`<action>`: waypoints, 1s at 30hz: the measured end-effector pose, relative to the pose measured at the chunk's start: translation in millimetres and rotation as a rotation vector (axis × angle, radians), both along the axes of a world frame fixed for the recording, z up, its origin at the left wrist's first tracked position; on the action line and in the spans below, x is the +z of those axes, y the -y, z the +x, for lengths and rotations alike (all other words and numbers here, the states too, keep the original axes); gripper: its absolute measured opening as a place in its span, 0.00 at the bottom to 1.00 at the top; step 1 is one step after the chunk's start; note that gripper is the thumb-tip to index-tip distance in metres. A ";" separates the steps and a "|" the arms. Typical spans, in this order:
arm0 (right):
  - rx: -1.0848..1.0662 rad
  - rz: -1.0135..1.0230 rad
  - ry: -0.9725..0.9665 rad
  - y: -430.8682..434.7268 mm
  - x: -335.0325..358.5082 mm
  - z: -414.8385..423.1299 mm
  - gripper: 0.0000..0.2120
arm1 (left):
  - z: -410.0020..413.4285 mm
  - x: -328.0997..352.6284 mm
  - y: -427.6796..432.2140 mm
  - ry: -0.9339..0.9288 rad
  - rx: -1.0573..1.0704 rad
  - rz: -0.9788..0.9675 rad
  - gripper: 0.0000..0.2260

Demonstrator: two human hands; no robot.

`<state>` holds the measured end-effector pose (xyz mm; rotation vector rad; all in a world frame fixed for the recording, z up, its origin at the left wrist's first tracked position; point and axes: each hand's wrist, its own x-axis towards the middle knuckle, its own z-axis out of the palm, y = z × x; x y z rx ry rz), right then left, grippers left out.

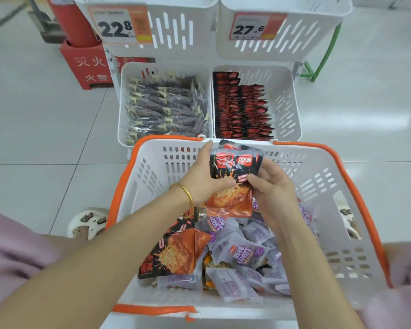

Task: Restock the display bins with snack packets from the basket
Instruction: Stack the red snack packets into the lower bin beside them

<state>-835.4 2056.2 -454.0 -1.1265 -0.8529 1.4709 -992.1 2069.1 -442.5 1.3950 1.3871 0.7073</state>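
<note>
Two hands meet over a white basket with an orange rim, the left hand and the right hand both closed on a small stack of black-and-orange snack packets. The left thumb presses across the front of the stack and its fingers reach behind the top edge; the right fingers pinch the opposite side. The two-sided hold looks meant to square the packets into one neat bundle before they go forward. A gold bangle sits on the left wrist.

The stack is held upright above the far end of the basket, just short of the lower right bin, where rows of like-coloured black-and-red packets stand on edge and an open strip remains along its right wall. That gap is the likely destination, and holding the packets upright suits the way the bin's stock is filed. The lower left bin is packed with dark, clear-wrapped packets.

Below the hands, the basket still holds another orange packet lying flat and a loose heap of purple packets, so much restocking appears to remain. Two upper bins carry price tags; the left tag and the right tag face the aisle. The basket stands close against the rack, keeping the reach short.
</note>
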 end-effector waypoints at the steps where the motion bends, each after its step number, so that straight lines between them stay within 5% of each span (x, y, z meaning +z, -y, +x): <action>1: 0.001 0.005 0.003 -1.8 1.1 2.1 0.19 | 0.4 0.7 -2.8 0.019 0.010 0.016 0.45; 10: -0.007 0.142 0.263 -31.9 27.2 18.0 0.24 | 15.5 11.5 -17.5 0.110 0.031 0.081 0.46; 13: 0.136 0.115 0.342 -47.4 35.8 34.1 0.28 | 21.6 10.7 -27.0 0.089 0.013 0.102 0.47; 16: 0.354 0.121 0.622 -74.6 52.0 53.2 0.25 | 28.0 12.0 -44.5 0.080 0.004 0.151 0.48; 20: 0.421 0.172 0.753 -112.3 67.5 62.8 0.16 | 39.0 20.2 -82.3 0.044 0.016 0.219 0.48; 23: 0.179 0.285 0.866 -149.7 64.6 76.3 0.10 | 45.6 16.7 -117.2 -0.057 0.042 0.330 0.44; 27: -0.267 0.603 1.247 -200.3 38.5 102.4 0.08 | 46.2 -8.4 -159.1 -0.461 0.050 0.425 0.34; 30: -0.403 0.879 1.348 -239.3 14.0 105.8 0.08 | 49.2 -30.3 -178.6 -0.699 -0.023 0.471 0.29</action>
